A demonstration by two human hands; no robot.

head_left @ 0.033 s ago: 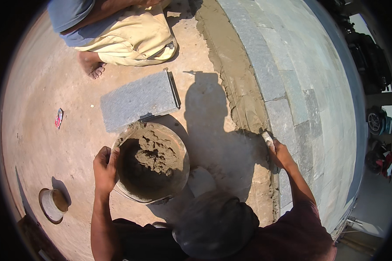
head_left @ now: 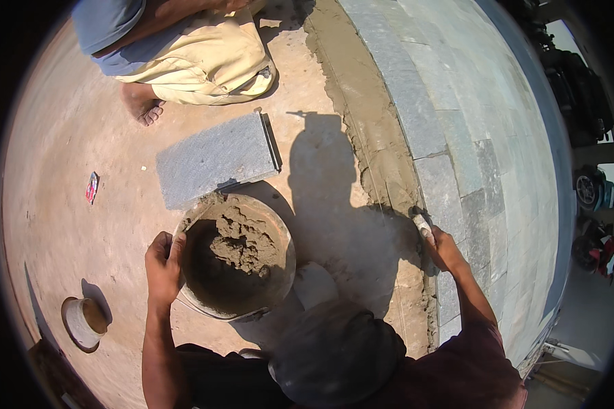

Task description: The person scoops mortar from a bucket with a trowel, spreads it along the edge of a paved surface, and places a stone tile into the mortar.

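Observation:
My left hand (head_left: 165,264) is closed on the left rim of a round bucket (head_left: 288,269), thumb over the edge. Grey-brown mortar (head_left: 242,238) lies clumped inside it. At the strip of wet mortar (head_left: 361,102) my right hand (head_left: 445,249) is wrapped round the pale handle of a trowel (head_left: 422,223); its blade is mostly hidden by the hand and shadow. This hand is beside the edge of the laid grey stone tiles (head_left: 438,184). Just beyond the bucket, a stack of loose grey stone tiles (head_left: 215,160) lies on the ground.
A co-worker in yellow trousers (head_left: 205,65) squats barefoot at the far left. On the left are a small round container (head_left: 85,322) and a red wrapper (head_left: 92,187). A thin string line runs along the mortar strip. Parked motorbikes (head_left: 597,249) stand at the far right.

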